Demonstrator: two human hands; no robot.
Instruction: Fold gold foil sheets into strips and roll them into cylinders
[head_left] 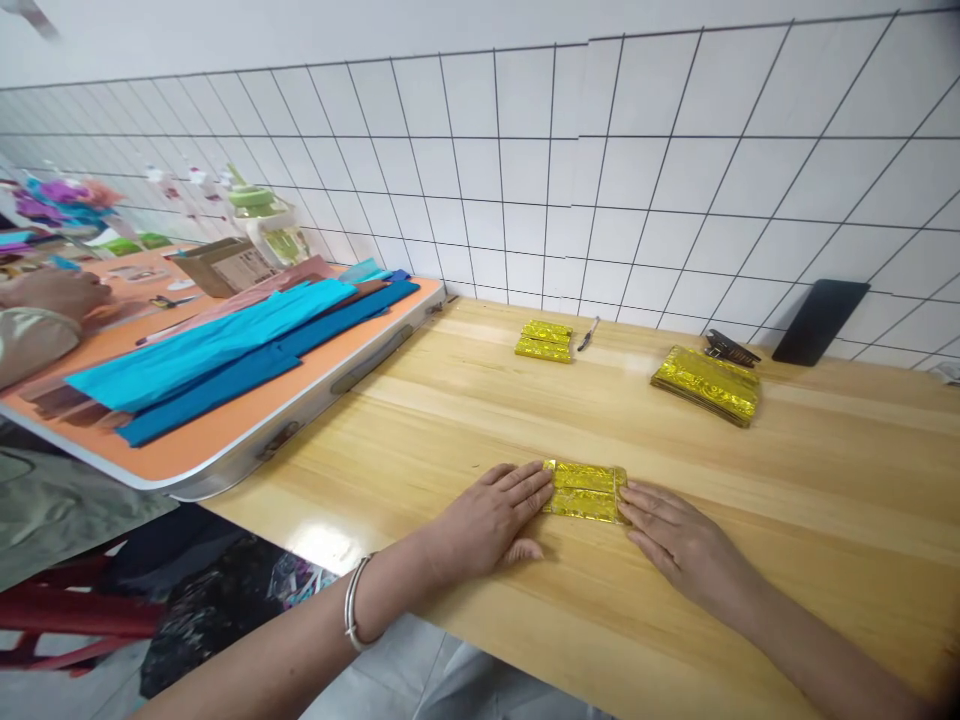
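Observation:
A folded piece of shiny gold foil paper [586, 490] lies flat on the wooden table [420, 420] in front of me. On its left end rest the fingertips of my left hand [499, 510], stretched out with the thumb apart. My right hand [679, 535] lies against the right end, its fingers extended and pressing on the folded edge. Farther back is a smaller gold folded piece [544, 341]. To the right sits a thick stack of gold foil sheets [709, 383].
A pen [589, 335], a black stapler [732, 349] and a dark phone [821, 320] leaning on the tiled wall are at the back. At left, an orange-topped folding table [202, 440] bears blue paper strips [217, 340], a cardboard box [225, 266] and a co-worker's hand [56, 292].

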